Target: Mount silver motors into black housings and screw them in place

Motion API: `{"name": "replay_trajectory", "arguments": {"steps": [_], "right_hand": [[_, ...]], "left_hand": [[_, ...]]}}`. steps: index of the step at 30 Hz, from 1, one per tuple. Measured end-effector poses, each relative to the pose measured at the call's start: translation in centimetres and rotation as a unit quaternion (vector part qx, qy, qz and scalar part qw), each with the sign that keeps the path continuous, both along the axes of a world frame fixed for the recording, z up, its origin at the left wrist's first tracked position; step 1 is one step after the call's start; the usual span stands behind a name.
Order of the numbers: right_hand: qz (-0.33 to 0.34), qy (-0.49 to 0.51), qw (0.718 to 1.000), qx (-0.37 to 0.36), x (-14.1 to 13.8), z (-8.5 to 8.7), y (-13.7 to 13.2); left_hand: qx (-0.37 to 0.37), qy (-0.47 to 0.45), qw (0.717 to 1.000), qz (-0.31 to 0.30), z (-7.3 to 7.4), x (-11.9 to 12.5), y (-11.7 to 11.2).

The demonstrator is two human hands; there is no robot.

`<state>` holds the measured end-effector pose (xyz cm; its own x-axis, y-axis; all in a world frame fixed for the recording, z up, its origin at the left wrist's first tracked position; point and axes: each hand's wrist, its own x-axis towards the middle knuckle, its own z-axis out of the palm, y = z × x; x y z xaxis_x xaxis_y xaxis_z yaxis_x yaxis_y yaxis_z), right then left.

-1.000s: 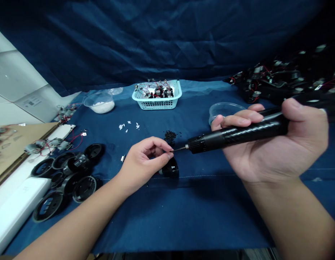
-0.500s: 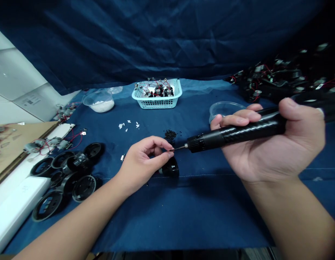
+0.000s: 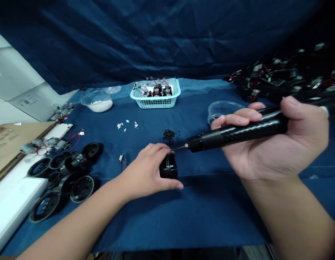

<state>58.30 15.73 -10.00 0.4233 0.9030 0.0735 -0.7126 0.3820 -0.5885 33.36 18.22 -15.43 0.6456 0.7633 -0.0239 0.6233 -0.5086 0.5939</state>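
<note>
Left hand point(image 3: 147, 169) down on black housing point(image 3: 168, 168)

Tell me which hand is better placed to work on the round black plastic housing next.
Likely the right: the right hand grips the black electric screwdriver, its thin bit close to the round black plastic housing, while the left hand is busy covering it.

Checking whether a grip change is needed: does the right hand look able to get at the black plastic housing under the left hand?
Probably yes: the right hand holds the electric screwdriver close beside the black plastic housing, nothing between, though the left hand covers much of it.
</note>
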Motion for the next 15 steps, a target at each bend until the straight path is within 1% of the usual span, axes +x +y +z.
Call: {"name": "replay_trajectory", "arguments": {"steps": [2, 4, 7, 9, 12, 15], "right_hand": [[-0.008, -0.017, 1.000, -0.001, -0.1, 0.1, -0.1], [-0.009, -0.036, 0.999, -0.007, -0.2, 0.2, -0.4], [0.009, -0.065, 0.998, -0.013, -0.3, 0.3, -0.7], [0.013, -0.087, 0.996, -0.008, -0.4, 0.4, -0.9], [0.016, -0.117, 0.993, 0.009, -0.8, 0.2, -1.0], [0.033, -0.141, 0.989, 0.027, -1.0, -0.2, -1.1]], "left_hand": [[0.027, 0.023, 0.999, -0.009, -0.2, 0.2, 0.2], [0.026, 0.018, 0.999, 0.017, -0.2, 0.2, 0.3], [-0.029, -0.014, 0.996, 0.077, 0.3, 0.2, 0.3], [-0.059, -0.039, 0.992, 0.100, 0.7, 0.3, 0.1], [-0.060, -0.070, 0.990, 0.105, 1.2, 0.4, -0.1], [-0.058, -0.081, 0.989, 0.106, 1.2, 0.6, -0.2]]}}
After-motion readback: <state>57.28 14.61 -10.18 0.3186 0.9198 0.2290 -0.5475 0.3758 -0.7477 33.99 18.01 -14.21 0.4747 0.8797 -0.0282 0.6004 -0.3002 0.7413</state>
